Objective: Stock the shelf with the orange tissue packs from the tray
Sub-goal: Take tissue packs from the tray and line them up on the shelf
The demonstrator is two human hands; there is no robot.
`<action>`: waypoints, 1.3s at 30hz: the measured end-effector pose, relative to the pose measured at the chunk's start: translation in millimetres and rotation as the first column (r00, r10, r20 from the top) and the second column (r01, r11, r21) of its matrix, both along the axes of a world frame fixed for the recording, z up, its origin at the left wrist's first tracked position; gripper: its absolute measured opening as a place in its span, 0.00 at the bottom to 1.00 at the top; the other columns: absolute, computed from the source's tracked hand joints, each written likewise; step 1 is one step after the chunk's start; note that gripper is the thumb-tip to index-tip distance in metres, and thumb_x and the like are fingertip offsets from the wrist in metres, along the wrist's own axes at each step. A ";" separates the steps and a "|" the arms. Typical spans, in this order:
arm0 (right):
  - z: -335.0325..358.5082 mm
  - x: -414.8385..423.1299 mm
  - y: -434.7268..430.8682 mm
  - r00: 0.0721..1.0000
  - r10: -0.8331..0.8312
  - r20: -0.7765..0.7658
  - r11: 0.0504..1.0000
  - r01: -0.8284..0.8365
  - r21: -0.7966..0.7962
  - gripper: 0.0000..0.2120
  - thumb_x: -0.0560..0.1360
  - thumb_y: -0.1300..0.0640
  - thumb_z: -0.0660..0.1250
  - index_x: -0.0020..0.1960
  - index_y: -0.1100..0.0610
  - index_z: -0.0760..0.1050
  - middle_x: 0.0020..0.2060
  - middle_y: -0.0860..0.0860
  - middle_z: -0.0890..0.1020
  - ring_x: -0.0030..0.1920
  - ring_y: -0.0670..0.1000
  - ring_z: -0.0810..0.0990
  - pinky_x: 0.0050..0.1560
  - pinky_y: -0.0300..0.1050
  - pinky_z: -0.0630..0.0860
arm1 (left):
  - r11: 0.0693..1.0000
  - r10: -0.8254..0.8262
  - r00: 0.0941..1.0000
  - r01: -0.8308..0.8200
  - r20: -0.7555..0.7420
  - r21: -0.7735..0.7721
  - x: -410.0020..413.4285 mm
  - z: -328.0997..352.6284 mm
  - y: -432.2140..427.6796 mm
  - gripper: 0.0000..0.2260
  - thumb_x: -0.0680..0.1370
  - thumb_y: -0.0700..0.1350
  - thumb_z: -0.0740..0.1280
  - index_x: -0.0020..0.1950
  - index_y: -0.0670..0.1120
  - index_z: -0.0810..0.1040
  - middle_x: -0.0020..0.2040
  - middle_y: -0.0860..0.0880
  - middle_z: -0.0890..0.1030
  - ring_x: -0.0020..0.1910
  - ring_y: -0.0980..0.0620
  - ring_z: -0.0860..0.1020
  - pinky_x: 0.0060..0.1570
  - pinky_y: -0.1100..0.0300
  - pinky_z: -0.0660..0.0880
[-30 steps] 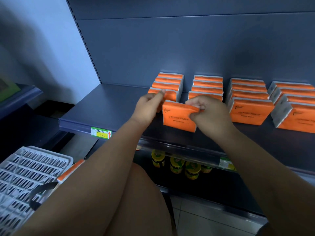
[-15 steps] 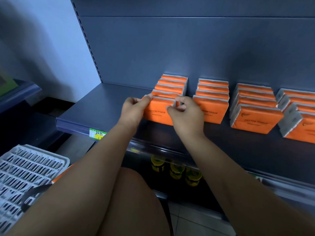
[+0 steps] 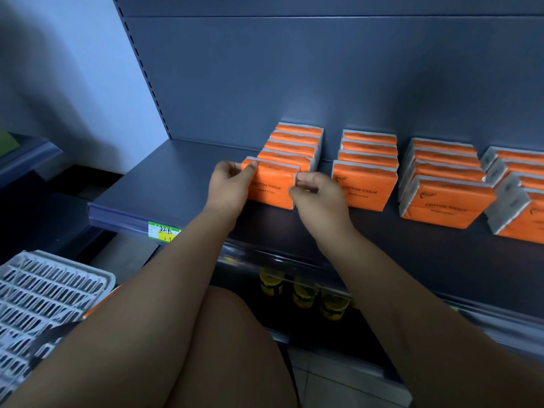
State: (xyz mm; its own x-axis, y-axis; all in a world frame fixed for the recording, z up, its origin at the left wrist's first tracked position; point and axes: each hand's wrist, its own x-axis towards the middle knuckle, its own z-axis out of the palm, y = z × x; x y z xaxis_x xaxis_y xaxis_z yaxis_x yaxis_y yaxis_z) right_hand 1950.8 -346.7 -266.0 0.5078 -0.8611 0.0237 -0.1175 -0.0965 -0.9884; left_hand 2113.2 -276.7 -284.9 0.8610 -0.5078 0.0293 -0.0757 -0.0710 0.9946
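Observation:
An orange tissue pack stands upright at the front of the leftmost row on the dark shelf. My left hand grips its left end, thumb on the top corner. My right hand pinches its right end. Behind it stand several more orange packs. Three more rows of orange packs stand to the right. The white slotted tray sits at lower left; an orange pack edge peeks out beside my arm.
The shelf's left part is bare, with a green and yellow price tag on its front rail. Yellow-lidded jars stand on the lower shelf. My knee is below the hands. A pale wall is on the left.
Both hands have carried the pack from the shelf's front back to the leftmost row and set it upright against that row.

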 end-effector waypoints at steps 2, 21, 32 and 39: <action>0.2 0.8 -0.3 1.000 -0.001 0.005 1.000 0.001 0.001 0.15 0.79 0.59 0.70 0.64 0.50 0.80 0.52 0.40 0.82 0.52 0.38 0.80 0.50 0.34 0.74 | 1.000 0.005 1.000 -0.005 -0.001 0.004 -0.3 0.4 1.0 0.11 0.80 0.53 0.72 0.48 0.48 0.74 0.45 0.50 0.79 0.42 0.53 0.77 0.50 0.51 0.77; 5.6 -8.9 -1.2 0.986 -0.168 0.006 0.985 0.168 0.030 0.14 0.80 0.55 0.67 0.65 0.52 0.80 0.51 0.46 0.84 0.54 0.48 0.82 0.55 0.44 0.78 | 0.991 -0.113 0.993 0.114 -0.012 0.064 -13.1 9.6 3.7 0.12 0.81 0.54 0.70 0.50 0.47 0.75 0.47 0.47 0.80 0.44 0.49 0.79 0.51 0.44 0.81; 20.0 -19.5 52.2 0.983 -0.162 -0.090 0.705 0.051 -0.707 0.15 0.81 0.51 0.65 0.64 0.57 0.79 0.56 0.54 0.84 0.56 0.58 0.81 0.55 0.53 0.78 | 0.895 -0.127 0.823 -0.145 0.553 0.421 -22.0 39.0 41.3 0.26 0.81 0.62 0.63 0.69 0.44 0.75 0.67 0.45 0.79 0.66 0.40 0.75 0.64 0.45 0.73; 48.3 -6.1 104.4 0.950 0.164 -0.267 0.630 -0.309 -0.713 0.26 0.83 0.45 0.61 0.75 0.58 0.71 0.73 0.54 0.75 0.73 0.55 0.71 0.75 0.52 0.66 | 0.842 0.080 0.625 -0.459 0.776 0.283 -53.7 68.0 143.7 0.27 0.82 0.61 0.58 0.71 0.44 0.76 0.69 0.46 0.80 0.76 0.36 0.66 0.76 0.42 0.63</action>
State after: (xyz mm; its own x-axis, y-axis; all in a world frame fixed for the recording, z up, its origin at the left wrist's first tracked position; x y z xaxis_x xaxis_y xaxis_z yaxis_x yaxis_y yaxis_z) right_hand 1944.7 -242.3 -217.7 0.7496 -0.4407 0.4938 -0.1318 -0.8305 -0.5411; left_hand 2059.5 -133.0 -216.9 0.7529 -0.3746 0.5411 -0.6425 -0.5961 0.4814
